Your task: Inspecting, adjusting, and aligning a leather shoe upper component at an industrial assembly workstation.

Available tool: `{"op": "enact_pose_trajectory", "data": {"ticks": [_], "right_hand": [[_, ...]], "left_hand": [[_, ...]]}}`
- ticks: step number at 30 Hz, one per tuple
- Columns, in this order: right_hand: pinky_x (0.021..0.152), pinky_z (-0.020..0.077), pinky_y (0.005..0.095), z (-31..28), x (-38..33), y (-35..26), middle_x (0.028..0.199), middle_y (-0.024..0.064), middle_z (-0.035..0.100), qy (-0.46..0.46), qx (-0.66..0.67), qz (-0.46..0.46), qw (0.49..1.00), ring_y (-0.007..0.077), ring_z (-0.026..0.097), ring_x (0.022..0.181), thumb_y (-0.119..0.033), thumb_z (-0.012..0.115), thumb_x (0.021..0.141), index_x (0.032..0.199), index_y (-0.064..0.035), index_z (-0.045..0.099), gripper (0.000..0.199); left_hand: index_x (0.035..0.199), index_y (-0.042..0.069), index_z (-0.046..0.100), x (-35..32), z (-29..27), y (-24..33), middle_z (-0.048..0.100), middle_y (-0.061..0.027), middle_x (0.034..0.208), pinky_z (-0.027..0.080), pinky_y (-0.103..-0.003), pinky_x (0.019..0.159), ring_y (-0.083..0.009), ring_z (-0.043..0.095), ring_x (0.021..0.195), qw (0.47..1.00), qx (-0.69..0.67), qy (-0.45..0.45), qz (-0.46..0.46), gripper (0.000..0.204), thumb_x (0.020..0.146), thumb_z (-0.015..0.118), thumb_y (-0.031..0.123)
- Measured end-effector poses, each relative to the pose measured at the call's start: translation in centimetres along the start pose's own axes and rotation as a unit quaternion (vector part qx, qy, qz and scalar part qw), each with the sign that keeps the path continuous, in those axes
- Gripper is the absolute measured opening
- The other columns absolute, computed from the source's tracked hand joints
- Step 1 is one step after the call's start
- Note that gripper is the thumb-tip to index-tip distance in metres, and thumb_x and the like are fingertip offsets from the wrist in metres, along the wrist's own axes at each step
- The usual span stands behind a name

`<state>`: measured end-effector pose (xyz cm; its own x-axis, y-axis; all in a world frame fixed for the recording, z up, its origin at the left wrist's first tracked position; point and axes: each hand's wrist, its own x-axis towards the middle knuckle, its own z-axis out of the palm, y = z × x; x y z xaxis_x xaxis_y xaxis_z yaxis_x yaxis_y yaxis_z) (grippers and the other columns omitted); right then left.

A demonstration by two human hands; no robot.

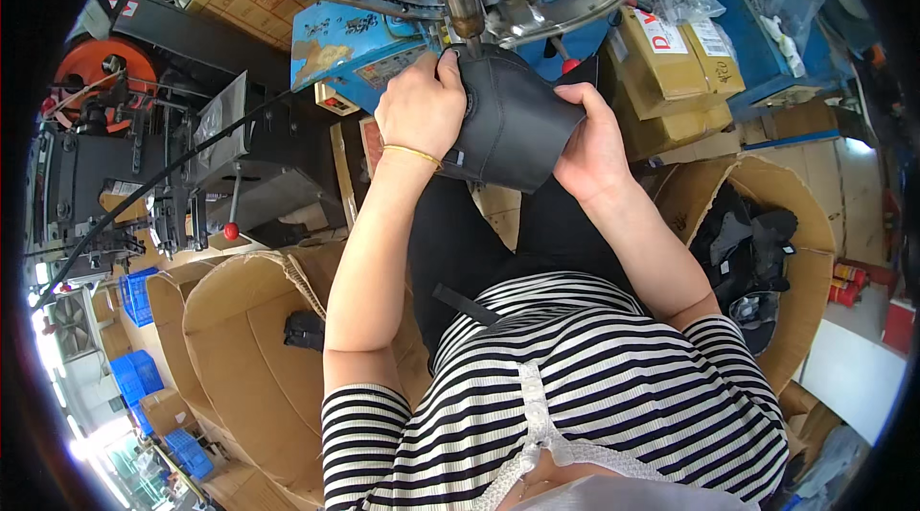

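Observation:
A black stitched leather piece [513,118], curved like a shoe upper, is held up in front of me. Its top edge sits right under the metal punch head [464,12] of a press; whether they touch I cannot tell. My left hand [422,108] grips its left side, fingers curled and thumb at the upper edge. On the other side my right hand [596,149] is closed on the right edge, thumb on top and fingers hidden behind the leather. Below it are my black-trousered legs [460,233].
A blue machine bed [355,46] lies behind the piece. Taped cartons [671,60] are stacked at the right. An open cardboard box [815,290] holds black pieces; another box [249,348] stands left. A lever with a red knob [231,231] juts from the left machine.

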<state>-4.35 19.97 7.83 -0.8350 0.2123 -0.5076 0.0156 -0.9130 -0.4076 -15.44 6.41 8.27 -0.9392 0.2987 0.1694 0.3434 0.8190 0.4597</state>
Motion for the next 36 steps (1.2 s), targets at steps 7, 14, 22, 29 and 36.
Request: {"op": "enact_pose_trajectory", "data": {"ticks": [7, 14, 22, 29, 36], "right_hand": [[0.054, 0.0430, 0.0288, 1.2, 0.7, -0.1, 0.079, 0.0049, 0.059, -0.037, -0.077, -0.008, 0.996, 0.0153, 0.053, 0.060, -0.023, 0.063, 0.086, 0.089, -0.0044, 0.057, 0.020], [0.055, 0.0432, 0.0270, 0.8, 0.6, 0.2, 0.081, 0.0038, 0.061, -0.055, -0.092, -0.015, 0.994, 0.0132, 0.055, 0.065, -0.023, 0.063, 0.086, 0.092, -0.0041, 0.059, 0.020], [0.057, 0.0444, 0.0258, 0.9, 0.8, 0.2, 0.081, 0.0037, 0.061, -0.059, -0.086, -0.021, 0.994, 0.0125, 0.055, 0.067, -0.023, 0.063, 0.086, 0.089, -0.0038, 0.060, 0.020], [0.061, 0.0473, 0.0253, 2.0, 0.5, 0.4, 0.084, 0.0051, 0.061, -0.062, -0.115, -0.041, 0.991, 0.0132, 0.057, 0.069, -0.020, 0.064, 0.085, 0.091, -0.0024, 0.060, 0.019], [0.067, 0.0517, 0.0282, 1.8, 1.1, 1.0, 0.094, 0.0081, 0.062, -0.123, -0.154, -0.033, 0.980, 0.0157, 0.062, 0.076, -0.019, 0.065, 0.085, 0.105, 0.0007, 0.053, 0.030]], "left_hand": [[0.095, 0.001, 0.065, 0.3, 0.0, -1.5, 0.065, -0.0258, 0.092, 0.046, -0.044, 0.084, -0.0427, 0.061, 0.095, 0.986, -0.143, -0.014, -0.080, 0.056, 0.088, 0.050, 0.054], [0.098, 0.000, 0.064, 1.1, 0.2, -2.4, 0.065, -0.0259, 0.096, 0.045, -0.043, 0.087, -0.0416, 0.060, 0.099, 0.984, -0.140, -0.091, -0.059, 0.059, 0.087, 0.050, 0.056], [0.096, 0.001, 0.064, 1.2, 0.7, -2.7, 0.064, -0.0265, 0.095, 0.044, -0.042, 0.085, -0.0417, 0.059, 0.098, 0.979, -0.174, -0.086, -0.059, 0.055, 0.087, 0.051, 0.054], [0.095, -0.005, 0.063, 1.1, 1.4, -3.3, 0.062, -0.0301, 0.098, 0.044, -0.039, 0.086, -0.0405, 0.060, 0.098, 0.966, -0.252, -0.033, -0.052, 0.062, 0.086, 0.051, 0.055], [0.097, -0.011, 0.062, 2.2, 2.1, -5.2, 0.064, -0.0291, 0.098, 0.042, -0.037, 0.088, -0.0344, 0.061, 0.099, 0.942, -0.296, -0.130, -0.090, 0.072, 0.081, 0.056, 0.059]]}}
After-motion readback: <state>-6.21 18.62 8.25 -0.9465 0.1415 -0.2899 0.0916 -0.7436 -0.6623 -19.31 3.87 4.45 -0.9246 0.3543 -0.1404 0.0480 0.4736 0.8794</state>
